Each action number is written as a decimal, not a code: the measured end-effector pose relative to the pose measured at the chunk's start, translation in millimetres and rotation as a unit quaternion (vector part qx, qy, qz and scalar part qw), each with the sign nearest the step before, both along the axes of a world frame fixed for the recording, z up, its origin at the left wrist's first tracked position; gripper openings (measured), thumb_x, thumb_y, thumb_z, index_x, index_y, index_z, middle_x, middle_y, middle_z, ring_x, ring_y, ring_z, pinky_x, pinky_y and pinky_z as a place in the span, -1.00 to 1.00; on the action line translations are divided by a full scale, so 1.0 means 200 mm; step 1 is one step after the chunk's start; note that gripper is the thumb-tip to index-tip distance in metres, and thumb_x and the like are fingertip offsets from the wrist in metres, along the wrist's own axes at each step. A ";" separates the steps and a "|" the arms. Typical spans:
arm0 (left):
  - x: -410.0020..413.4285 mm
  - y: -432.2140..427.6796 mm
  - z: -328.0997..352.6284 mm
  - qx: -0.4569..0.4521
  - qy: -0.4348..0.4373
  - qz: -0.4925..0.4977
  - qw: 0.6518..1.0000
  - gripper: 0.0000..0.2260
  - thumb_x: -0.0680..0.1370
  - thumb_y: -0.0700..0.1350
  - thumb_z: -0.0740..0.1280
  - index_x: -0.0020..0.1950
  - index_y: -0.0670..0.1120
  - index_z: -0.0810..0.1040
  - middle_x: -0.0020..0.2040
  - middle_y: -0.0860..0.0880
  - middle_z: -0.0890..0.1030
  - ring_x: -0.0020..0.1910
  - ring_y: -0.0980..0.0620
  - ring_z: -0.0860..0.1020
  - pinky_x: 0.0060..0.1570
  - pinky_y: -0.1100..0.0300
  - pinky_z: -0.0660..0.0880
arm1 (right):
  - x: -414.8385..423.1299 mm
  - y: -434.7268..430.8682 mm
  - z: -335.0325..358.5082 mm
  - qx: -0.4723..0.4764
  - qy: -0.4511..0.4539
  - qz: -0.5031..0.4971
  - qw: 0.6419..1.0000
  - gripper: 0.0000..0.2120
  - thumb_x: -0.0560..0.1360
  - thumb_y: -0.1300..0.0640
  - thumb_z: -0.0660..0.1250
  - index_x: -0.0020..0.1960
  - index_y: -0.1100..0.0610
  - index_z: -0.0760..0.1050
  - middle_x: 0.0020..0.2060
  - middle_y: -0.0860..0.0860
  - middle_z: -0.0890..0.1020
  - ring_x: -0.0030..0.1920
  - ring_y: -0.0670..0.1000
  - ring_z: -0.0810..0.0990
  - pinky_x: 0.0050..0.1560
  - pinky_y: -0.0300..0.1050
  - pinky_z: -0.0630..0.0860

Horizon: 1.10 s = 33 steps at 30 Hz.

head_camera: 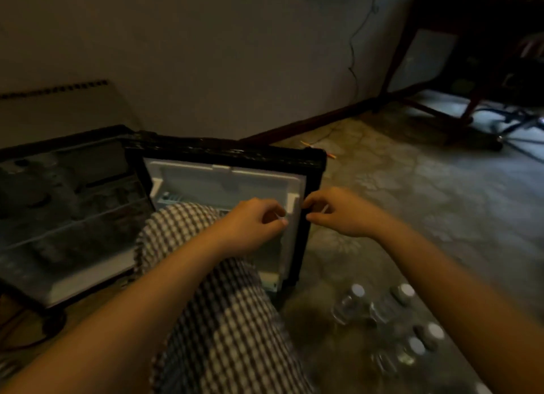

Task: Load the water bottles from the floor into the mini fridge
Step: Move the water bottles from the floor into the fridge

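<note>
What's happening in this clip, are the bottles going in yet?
Not yet. A person crouches by the open mini fridge, and both the left hand and right hand are at the edge of its open door, fingers pinched there; what they pinch is too small to tell. The water bottles stand untouched on the floor to the right, none in hand.

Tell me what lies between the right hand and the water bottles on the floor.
Only bare patterned floor lies between the right hand and the water bottles, as the head view shows.
</note>
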State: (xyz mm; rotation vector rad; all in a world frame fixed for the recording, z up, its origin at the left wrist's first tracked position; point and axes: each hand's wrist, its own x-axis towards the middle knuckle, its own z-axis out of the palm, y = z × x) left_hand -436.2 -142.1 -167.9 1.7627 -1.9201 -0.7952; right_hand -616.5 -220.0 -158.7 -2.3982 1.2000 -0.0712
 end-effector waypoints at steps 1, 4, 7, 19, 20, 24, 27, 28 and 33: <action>-0.06 -0.01 -0.04 0.012 0.013 -0.011 1.000 -0.75 0.55 -0.02 0.26 0.19 -0.06 0.52 0.11 -0.05 0.60 0.09 0.05 0.55 0.14 0.10 0.51 | -0.07 0.00 -0.05 0.015 0.001 -0.011 1.000 -0.71 0.53 0.11 0.29 0.23 0.14 0.50 0.08 0.09 0.63 0.05 0.04 0.60 0.12 -0.01 0.54; -0.24 -0.04 -0.18 0.058 0.024 -0.038 0.997 -0.74 0.56 -0.04 0.24 0.22 -0.10 0.50 0.15 -0.06 0.57 0.14 0.00 0.53 0.16 0.10 0.49 | -0.29 0.02 -0.21 0.061 0.014 -0.055 0.997 -0.68 0.53 0.13 0.28 0.26 0.17 0.47 0.10 0.11 0.62 0.09 0.05 0.58 0.16 -0.05 0.51; -0.42 -0.04 -0.30 0.097 0.026 -0.051 0.994 -0.73 0.57 -0.06 0.24 0.20 -0.14 0.51 0.14 -0.10 0.58 0.13 -0.03 0.53 0.16 0.07 0.48 | -0.51 0.09 -0.40 0.100 0.024 -0.111 0.988 -0.69 0.53 0.16 0.29 0.26 0.19 0.46 0.09 0.13 0.61 0.03 0.03 0.58 0.08 -0.15 0.49; -0.94 0.23 -0.78 0.265 0.015 -0.153 0.952 -0.77 0.56 -0.04 0.24 0.18 -0.08 0.50 0.15 -0.07 0.55 0.12 0.02 0.51 0.12 0.14 0.45 | -1.02 0.65 -1.13 0.217 0.131 -0.266 0.930 -0.74 0.48 0.01 0.32 0.13 0.08 0.47 0.00 -0.01 0.56 -0.03 -0.06 0.54 0.02 -0.17 0.53; -0.94 0.23 -0.79 0.273 0.005 -0.158 0.949 -0.76 0.56 -0.04 0.24 0.19 -0.08 0.50 0.16 -0.07 0.54 0.14 0.01 0.51 0.14 0.12 0.46 | -1.03 0.70 -1.18 0.217 0.153 -0.266 0.926 -0.72 0.48 -0.01 0.32 0.13 0.08 0.48 0.03 0.02 0.57 0.01 -0.03 0.55 0.07 -0.12 0.54; -0.90 0.20 -0.80 0.268 0.006 -0.137 0.954 -0.75 0.57 -0.05 0.23 0.20 -0.09 0.50 0.18 -0.08 0.54 0.15 0.00 0.50 0.11 0.16 0.44 | -1.04 0.82 -1.31 0.174 0.153 -0.289 0.929 -0.74 0.49 -0.08 0.28 0.10 0.04 0.48 0.02 -0.01 0.59 0.00 -0.05 0.57 0.05 -0.11 0.56; -0.89 0.20 -0.80 0.269 0.010 -0.136 0.953 -0.75 0.57 -0.05 0.23 0.20 -0.09 0.50 0.18 -0.08 0.54 0.15 0.01 0.50 0.09 0.17 0.44 | -1.06 0.82 -1.33 0.167 0.097 -0.327 0.925 -0.75 0.52 -0.06 0.26 0.11 0.05 0.48 0.00 -0.01 0.60 -0.02 -0.07 0.58 0.03 -0.15 0.55; -0.89 0.20 -0.80 0.269 0.012 -0.137 0.953 -0.75 0.56 -0.05 0.24 0.21 -0.09 0.50 0.19 -0.08 0.54 0.15 0.01 0.50 0.11 0.16 0.44 | -1.07 0.81 -1.32 0.167 0.075 -0.340 0.923 -0.75 0.51 -0.05 0.26 0.12 0.05 0.48 0.00 -0.01 0.60 -0.02 -0.07 0.58 0.02 -0.16 0.54; -0.87 0.20 -0.79 0.262 0.033 -0.132 0.956 -0.73 0.55 -0.07 0.27 0.23 -0.10 0.48 0.19 -0.07 0.54 0.13 0.04 0.49 0.10 0.19 0.44 | -1.06 0.73 -1.14 0.124 -0.084 -0.353 0.924 -0.80 0.50 0.01 0.30 0.10 0.03 0.49 -0.09 -0.03 0.63 -0.11 -0.11 0.62 -0.01 -0.07 0.59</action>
